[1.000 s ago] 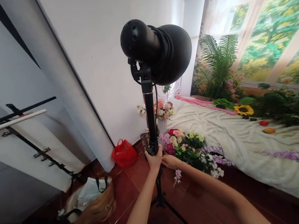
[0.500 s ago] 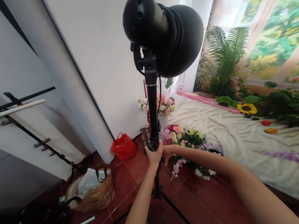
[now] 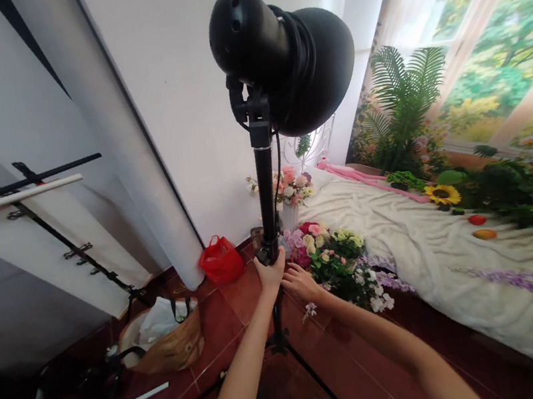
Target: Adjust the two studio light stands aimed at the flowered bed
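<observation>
A black lamp (image 3: 321, 69) with a rounded housing and wide shade tops a black stand (image 3: 267, 192) in the middle of the view. Its cord is coiled around the lamp's neck. My left hand (image 3: 270, 271) is wrapped round the pole just below a black clamp collar. Slightly lower and to the right, my right hand (image 3: 303, 283) is beside the pole with its fingers partly spread and the fingertips near the pole. Whether those fingertips touch it is unclear. The stand's legs spread over the red tiled floor below.
Artificial flowers (image 3: 324, 244) lie right of the stand, next to a cream blanket (image 3: 387, 227). A red bag (image 3: 221, 259) and a woven basket (image 3: 172, 339) are on the floor to the left. A second stand (image 3: 72, 247) holds a white panel. A window backdrop (image 3: 499, 41) hangs at right.
My right hand has moved from behind the pole to its right side, fingers now more visible. The lamp and upper pole have shifted slightly left. My left hand keeps its hold.
</observation>
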